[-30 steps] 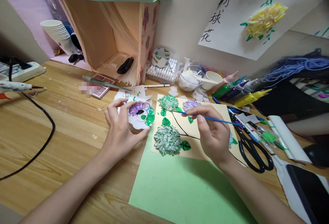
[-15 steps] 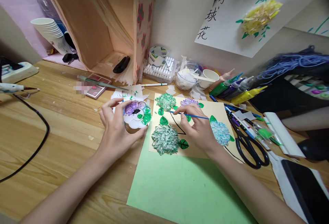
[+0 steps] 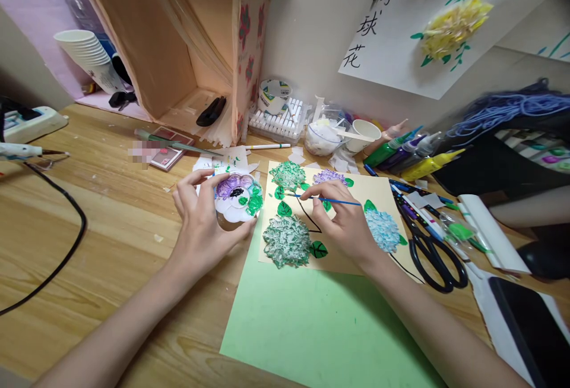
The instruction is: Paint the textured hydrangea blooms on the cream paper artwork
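Wall sheet [image 3: 401, 49] reads 绣球花; L hand [image 3: 200, 215] grips palette [image 3: 231, 207], R hand [image 3: 345, 224] brush [image 3: 339, 201].

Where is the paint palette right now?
In the head view, the palette is left of centre, in the left hand, beside the left edge of the cream sheet.

I view two bare forearms, converging from lower corners: left forearm [image 3: 127, 311] slanting up rightward, right forearm [image 3: 423, 311] slanting up leftward. Left hand [image 3: 200, 218]: thumb and index finger spread, C-shaped grasp. Right hand [image 3: 345, 221]: thumb and fingers pinched, digits directed leftward.
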Tool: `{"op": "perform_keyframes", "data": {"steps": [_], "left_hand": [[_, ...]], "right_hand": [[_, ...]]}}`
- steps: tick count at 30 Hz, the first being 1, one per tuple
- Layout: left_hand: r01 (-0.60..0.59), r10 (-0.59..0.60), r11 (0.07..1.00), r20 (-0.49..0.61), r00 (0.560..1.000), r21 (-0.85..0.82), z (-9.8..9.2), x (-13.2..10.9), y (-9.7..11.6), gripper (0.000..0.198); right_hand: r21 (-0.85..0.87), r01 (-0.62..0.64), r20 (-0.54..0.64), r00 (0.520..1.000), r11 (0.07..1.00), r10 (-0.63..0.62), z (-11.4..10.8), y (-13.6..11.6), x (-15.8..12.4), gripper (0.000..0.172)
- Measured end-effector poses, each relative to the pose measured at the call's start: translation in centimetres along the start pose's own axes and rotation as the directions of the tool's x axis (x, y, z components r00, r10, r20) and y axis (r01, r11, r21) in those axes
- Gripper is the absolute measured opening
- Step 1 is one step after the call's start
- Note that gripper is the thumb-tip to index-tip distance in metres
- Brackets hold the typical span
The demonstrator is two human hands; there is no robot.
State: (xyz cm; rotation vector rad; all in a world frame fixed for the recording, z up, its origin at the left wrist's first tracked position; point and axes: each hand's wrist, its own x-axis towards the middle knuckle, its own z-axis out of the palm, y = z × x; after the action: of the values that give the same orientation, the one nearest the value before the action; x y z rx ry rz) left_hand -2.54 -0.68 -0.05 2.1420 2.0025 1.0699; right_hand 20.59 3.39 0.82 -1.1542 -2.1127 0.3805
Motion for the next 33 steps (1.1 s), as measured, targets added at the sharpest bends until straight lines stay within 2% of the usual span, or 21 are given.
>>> {"op": "perform_keyframes", "data": {"steps": [10, 18, 24, 33], "left_hand": [[0.008, -0.008, 1.000, -0.008, 1.000, -0.010, 0.01, 0.01, 0.01, 0.073], [0.002, -0.002, 1.000, -0.004, 1.000, -0.007, -0.06, 0.03, 0.01, 0.071], [0.007, -0.007, 1.000, -0.005, 1.000, -0.001, -0.03, 0.07, 0.03, 0.072], [-0.006, 0.006, 1.000, -0.018, 1.000, 0.009, 0.03, 0.05, 0.01, 0.071]], "right_hand": [[0.004, -0.004, 0.025, 1.000, 1.000, 0.004, 0.09, -0.12, 0.14, 0.017], [-0.010, -0.008, 0.016, 1.000, 1.000, 0.008, -0.16, -0.09, 0.05, 0.016], [-0.001, 0.011, -0.033, 0.999, 1.000, -0.011, -0.51, 0.08, 0.14, 0.016], [-0.012, -0.009, -0.014, 1.000, 1.000, 0.009, -0.41, 0.37, 0.24, 0.017]]}}
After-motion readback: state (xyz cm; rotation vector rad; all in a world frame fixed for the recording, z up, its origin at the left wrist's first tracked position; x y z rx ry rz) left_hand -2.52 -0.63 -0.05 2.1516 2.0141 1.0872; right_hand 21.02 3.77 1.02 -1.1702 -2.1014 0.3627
